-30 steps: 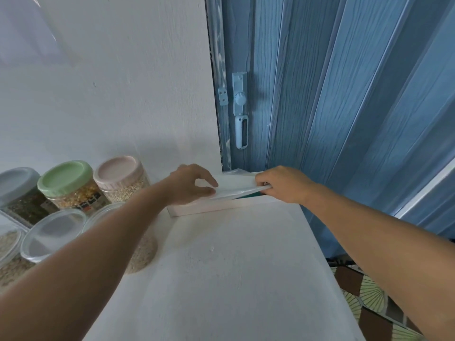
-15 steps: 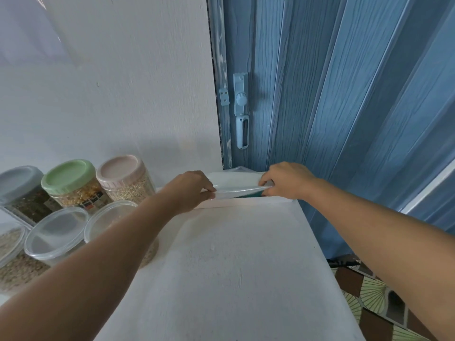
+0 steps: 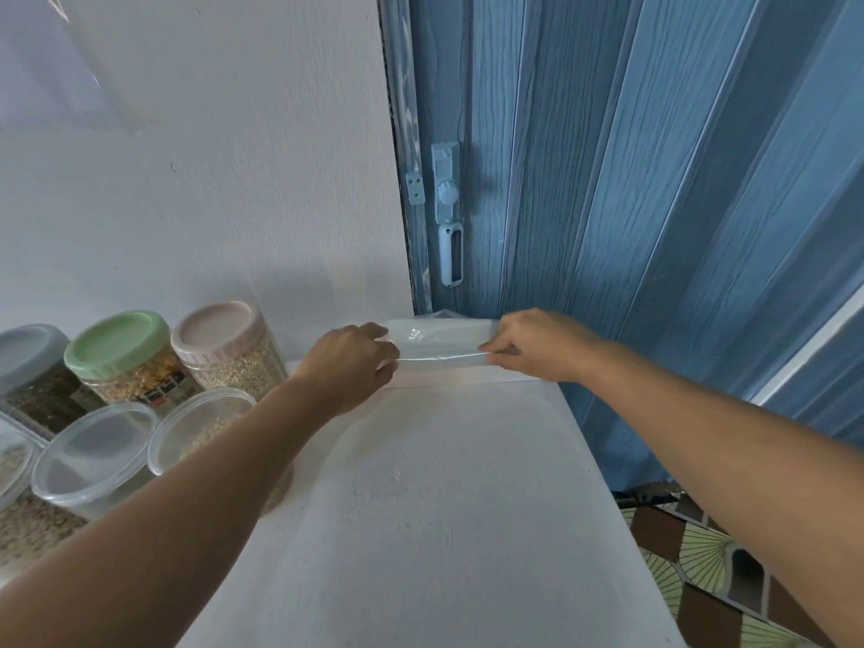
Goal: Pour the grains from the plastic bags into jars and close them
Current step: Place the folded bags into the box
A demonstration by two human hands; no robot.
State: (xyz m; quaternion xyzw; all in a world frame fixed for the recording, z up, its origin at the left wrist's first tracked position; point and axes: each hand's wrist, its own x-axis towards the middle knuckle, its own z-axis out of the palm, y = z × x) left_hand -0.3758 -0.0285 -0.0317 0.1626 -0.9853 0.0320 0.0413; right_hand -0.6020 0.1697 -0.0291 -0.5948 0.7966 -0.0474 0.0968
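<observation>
A clear, flattened plastic bag [image 3: 439, 343] lies at the far end of the white table [image 3: 444, 507], near the wall corner. My left hand [image 3: 350, 362] pinches its left end and my right hand [image 3: 537, 343] pinches its right end. At the left stand closed jars of grain: one with a pink lid [image 3: 219, 329], one with a green lid [image 3: 117, 343], one with a grey lid [image 3: 28, 353]. In front of them are clear-lidded jars [image 3: 98, 446], and one of these [image 3: 196, 423] is partly hidden by my left forearm.
A blue folding door [image 3: 631, 203] with a latch handle [image 3: 449, 226] runs along the table's right side. A white wall [image 3: 210, 156] stands behind the jars. Patterned floor tiles [image 3: 701, 554] show at the lower right, below the table edge.
Both hands have pressed the bag flatter and shifted slightly toward the wall; the white box edge seen beneath the bag earlier is now mostly covered.
</observation>
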